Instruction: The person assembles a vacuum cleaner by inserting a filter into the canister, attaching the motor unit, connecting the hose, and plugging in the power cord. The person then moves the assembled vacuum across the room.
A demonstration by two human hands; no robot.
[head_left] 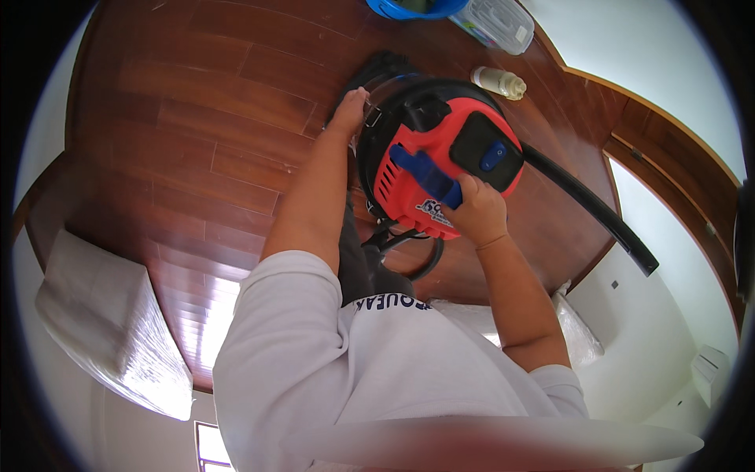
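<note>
A canister vacuum cleaner (429, 161) with a red top, a black rim and a blue carrying handle (427, 175) is right in front of me. My right hand (478, 211) is closed around the near right end of that handle. On the other side, my left hand (350, 112) grips the black rim beside a metal latch (373, 117); some of its fingers are hidden. A black switch panel with a blue rocker switch (493, 156) is on the top. From the right side a black hose (590, 200) stretches out toward the wall.
Beyond the vacuum stand a blue basin (417, 9), a clear plastic box (497, 25) and a pale bottle (499, 82) lying on its side. Furniture wrapped in plastic (114, 315) stands at the left. A black cable or tube (429, 263) curves near my legs on the wooden floor (228, 118).
</note>
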